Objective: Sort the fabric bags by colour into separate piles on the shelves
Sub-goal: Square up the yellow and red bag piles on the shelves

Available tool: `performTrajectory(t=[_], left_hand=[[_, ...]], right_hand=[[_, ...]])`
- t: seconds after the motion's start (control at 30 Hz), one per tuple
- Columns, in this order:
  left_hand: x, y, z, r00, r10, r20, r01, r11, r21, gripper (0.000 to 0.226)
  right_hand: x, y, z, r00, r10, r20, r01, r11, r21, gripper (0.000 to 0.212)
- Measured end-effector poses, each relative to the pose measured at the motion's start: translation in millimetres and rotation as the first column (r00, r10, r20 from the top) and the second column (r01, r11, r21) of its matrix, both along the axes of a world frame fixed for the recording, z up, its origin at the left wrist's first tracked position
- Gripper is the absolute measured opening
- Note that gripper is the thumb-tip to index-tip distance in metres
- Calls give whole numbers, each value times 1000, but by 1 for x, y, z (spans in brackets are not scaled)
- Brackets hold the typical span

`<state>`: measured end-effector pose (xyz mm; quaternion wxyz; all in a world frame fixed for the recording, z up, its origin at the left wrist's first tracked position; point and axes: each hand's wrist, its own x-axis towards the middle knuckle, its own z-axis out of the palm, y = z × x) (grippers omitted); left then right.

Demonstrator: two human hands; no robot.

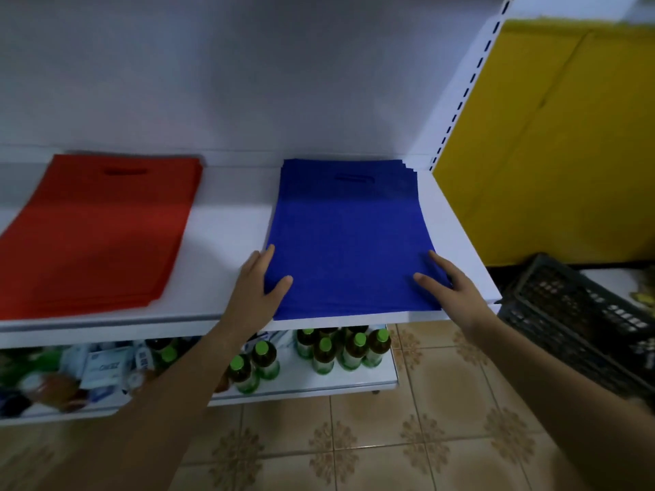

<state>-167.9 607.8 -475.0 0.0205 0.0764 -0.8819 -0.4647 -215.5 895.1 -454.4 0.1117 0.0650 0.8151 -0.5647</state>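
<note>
A pile of blue fabric bags (345, 235) lies flat on the right part of the white shelf (227, 235), handle cut-outs toward the back wall. A pile of red fabric bags (95, 232) lies on the left part of the same shelf, apart from the blue one. My left hand (257, 288) rests at the blue pile's near left corner, thumb on top of the fabric and fingers along its left edge. My right hand (446, 285) lies on the pile's near right corner, fingers spread on top. Neither hand has lifted a bag.
A yellow panel (553, 136) stands to the right of the shelf's slotted upright. A dark plastic crate (574, 313) sits low at the right. The lower shelf holds several green-capped bottles (336, 349) and packaged goods (102, 370). Patterned floor tiles lie below.
</note>
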Motion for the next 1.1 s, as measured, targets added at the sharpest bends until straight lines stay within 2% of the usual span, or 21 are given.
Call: performTrajectory(t=[0.2, 0.37, 0.5, 0.57, 0.67, 0.83, 0.97, 1.1], left_hand=[[6, 35, -2, 999, -19, 38, 20, 1000, -12, 66], [14, 43, 1, 992, -71, 104, 74, 997, -20, 88], [17, 44, 6, 978, -124, 167, 145, 982, -123, 105], [15, 46, 7, 983, -102, 155, 127, 978, -165, 104], [7, 45, 8, 993, -53, 107, 68, 987, -144, 100], [3, 36, 8, 994, -16, 105, 27, 994, -103, 96], [5, 34, 6, 995, -11, 94, 21, 994, -105, 84], [12, 44, 3, 998, -15, 68, 25, 988, -153, 74]], right_hand=[[-4, 0, -6, 999, -6, -39, 5, 999, -33, 56], [-12, 10, -3, 977, 192, -91, -172, 967, 188, 66], [-9, 23, 3, 905, 421, 63, -422, 867, 266, 87], [-9, 24, 4, 875, 478, 79, -474, 813, 338, 89], [-12, 20, 5, 877, 481, 21, -449, 801, 396, 83], [-19, 24, 2, 834, 545, 83, -531, 755, 386, 90], [-23, 24, 3, 866, 496, 61, -489, 815, 311, 79], [-23, 25, 7, 901, 431, 52, -424, 846, 323, 70]])
